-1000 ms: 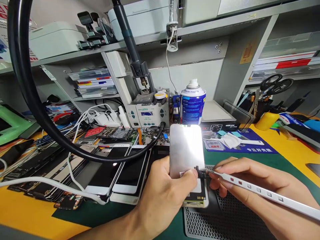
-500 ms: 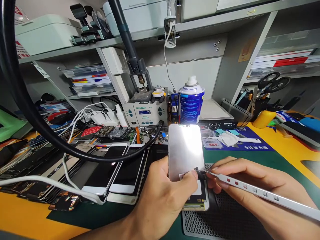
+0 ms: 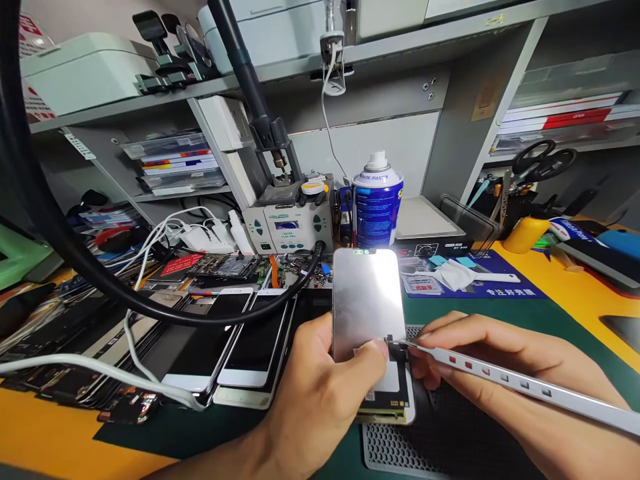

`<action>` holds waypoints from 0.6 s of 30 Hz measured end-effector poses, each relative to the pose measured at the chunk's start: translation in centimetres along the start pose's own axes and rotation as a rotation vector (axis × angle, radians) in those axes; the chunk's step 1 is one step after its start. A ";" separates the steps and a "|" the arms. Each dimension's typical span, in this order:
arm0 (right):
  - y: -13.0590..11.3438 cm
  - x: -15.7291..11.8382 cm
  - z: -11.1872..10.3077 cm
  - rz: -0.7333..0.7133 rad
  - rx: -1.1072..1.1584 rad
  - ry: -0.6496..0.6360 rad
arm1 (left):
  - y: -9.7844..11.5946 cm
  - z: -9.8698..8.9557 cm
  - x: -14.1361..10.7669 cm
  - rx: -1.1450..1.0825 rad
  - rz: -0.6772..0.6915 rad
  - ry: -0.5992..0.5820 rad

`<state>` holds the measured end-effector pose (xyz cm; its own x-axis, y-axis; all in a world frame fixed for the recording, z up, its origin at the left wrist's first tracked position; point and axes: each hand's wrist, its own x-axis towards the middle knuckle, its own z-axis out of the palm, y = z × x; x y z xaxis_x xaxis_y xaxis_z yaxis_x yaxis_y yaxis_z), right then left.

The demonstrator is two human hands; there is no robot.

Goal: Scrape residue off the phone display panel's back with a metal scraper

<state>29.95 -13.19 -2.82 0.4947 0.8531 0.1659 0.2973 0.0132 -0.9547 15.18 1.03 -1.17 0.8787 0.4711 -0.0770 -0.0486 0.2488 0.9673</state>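
Note:
My left hand (image 3: 330, 390) is closed around the lower left side of a phone screen (image 3: 367, 297), its silvery metal back facing me. The thumb lies across the back, beside a small black flex connector (image 3: 396, 343). A dark strip with a white label shows below the thumb. From the right, my right hand (image 3: 480, 360) pinches silver tweezers (image 3: 505, 377) that have a row of square holes. Their thin tip is at the black flex, seemingly touching it. The right fingertips are close to the screen's right edge.
A perforated grey mat (image 3: 395, 457) lies below the hands. Several phones (image 3: 253, 340) rest at the left, under a looping black hose (image 3: 150, 308). Behind stand a soldering-type station (image 3: 290, 223), a blue spray can (image 3: 376, 207) and a flat heating plate (image 3: 430, 223).
The black flex connector stands out more over the metal back, and the tweezers' tip has moved slightly left with it. The view has shifted a little; both hands keep their grip.

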 end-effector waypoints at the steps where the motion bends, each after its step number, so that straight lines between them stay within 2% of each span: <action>1: -0.1 0.0 0.0 0.004 0.005 -0.004 | 0.0 0.0 0.0 -0.003 0.000 -0.001; 9: -0.5 0.2 0.5 -0.001 0.017 0.030 | 0.1 0.2 0.4 0.012 0.038 -0.057; 18: -0.9 0.2 0.5 -0.032 0.017 0.037 | -0.1 0.1 0.3 -0.017 0.013 -0.027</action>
<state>29.40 -12.72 -2.08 0.5151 0.8323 0.2047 0.2992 0.0493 -0.9529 15.44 1.08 -1.30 0.8905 0.4514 -0.0572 -0.0681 0.2566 0.9641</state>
